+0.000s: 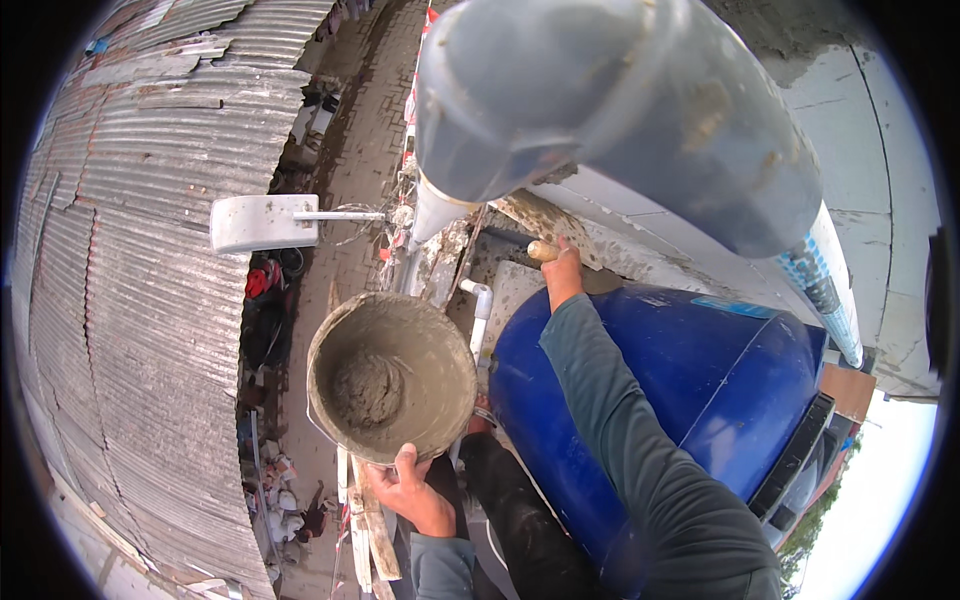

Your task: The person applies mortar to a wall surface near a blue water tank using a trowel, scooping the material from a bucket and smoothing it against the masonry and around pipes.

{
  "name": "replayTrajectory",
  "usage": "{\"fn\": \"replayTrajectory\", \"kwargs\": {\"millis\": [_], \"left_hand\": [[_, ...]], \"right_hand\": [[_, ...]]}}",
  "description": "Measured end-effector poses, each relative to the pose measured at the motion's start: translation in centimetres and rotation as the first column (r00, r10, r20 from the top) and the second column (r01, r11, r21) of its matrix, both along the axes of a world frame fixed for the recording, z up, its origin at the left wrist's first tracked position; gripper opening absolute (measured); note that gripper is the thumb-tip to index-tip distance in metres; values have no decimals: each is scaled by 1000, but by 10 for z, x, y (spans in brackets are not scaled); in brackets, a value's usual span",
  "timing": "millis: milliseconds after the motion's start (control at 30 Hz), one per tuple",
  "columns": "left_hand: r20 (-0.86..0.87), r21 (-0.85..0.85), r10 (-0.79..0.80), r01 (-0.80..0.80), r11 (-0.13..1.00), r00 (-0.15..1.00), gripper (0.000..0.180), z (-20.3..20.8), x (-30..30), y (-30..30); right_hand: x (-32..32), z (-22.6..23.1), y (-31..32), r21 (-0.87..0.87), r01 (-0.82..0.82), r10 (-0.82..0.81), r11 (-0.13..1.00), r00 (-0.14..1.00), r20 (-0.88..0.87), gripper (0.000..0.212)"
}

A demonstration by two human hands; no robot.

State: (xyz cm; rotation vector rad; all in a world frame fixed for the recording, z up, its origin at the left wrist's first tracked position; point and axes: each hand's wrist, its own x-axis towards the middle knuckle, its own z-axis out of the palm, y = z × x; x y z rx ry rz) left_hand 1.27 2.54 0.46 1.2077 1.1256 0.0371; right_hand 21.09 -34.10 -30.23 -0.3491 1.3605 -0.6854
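Observation:
My left hand grips the near rim of a mortar-caked bucket, thumb over the edge. The bucket is tilted so that its inside shows, with a lump of wet grey mortar at the bottom. My right hand reaches forward past a blue plastic drum and is closed on a trowel. Only the trowel's rounded wooden handle shows clearly; its blade cannot be made out. Just beyond that hand lies a mortar-spattered board beside the block wall.
The large blue drum lies under my right arm. A thick grey pipe crosses close overhead. A white pipe elbow stands between bucket and drum. At left, a street lamp and corrugated roof lie beyond the edge, above a paved lane.

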Motion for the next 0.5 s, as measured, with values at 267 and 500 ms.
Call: {"fn": "replayTrajectory", "kwargs": {"millis": [267, 500], "left_hand": [[-3, -6, 1, -1, 1000, 1000, 33, 1, 0, -6], [3, 37, -10, 9, 999, 1000, 34, -4, -3, 5]], "right_hand": [[-8, -23, -22, 16, -136, 137, 991, 986, -91, 41], [-23, 6, 49, 39, -193, 194, 980, 980, -38, 38]]}}
